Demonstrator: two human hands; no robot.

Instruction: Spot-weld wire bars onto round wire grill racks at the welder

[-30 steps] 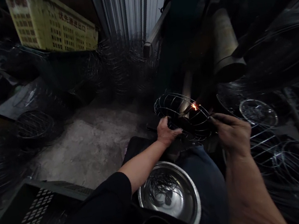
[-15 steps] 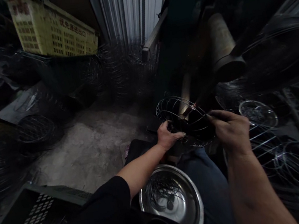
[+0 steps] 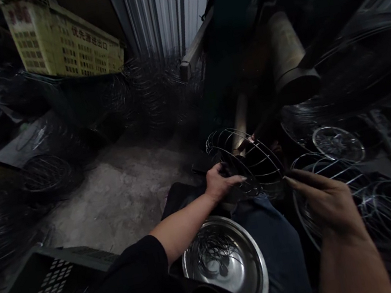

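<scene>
A round, domed wire frame (image 3: 263,157) is held tilted in front of the copper-coloured tip of a machine. My left hand (image 3: 220,182) grips its near left side, thumb stretched along the wires. My right hand (image 3: 327,194) has thumb and fingers pinched together at the frame's right edge; whether a small piece is also between them I cannot make out. Below the left forearm, a shiny metal bowl (image 3: 254,277) holds a tangle of thin bent wires (image 3: 215,249).
More wire frames (image 3: 372,206) are piled at the right, beside a small round wire piece (image 3: 339,144). A thick machine cylinder (image 3: 289,59) juts out above. A yellow crate (image 3: 87,49) stands at the back left, a dark green crate (image 3: 49,283) at the near left.
My right hand has moved right and down, towards me, and the wire frame's right side has shifted slightly the same way. My left hand stays nearly in place.
</scene>
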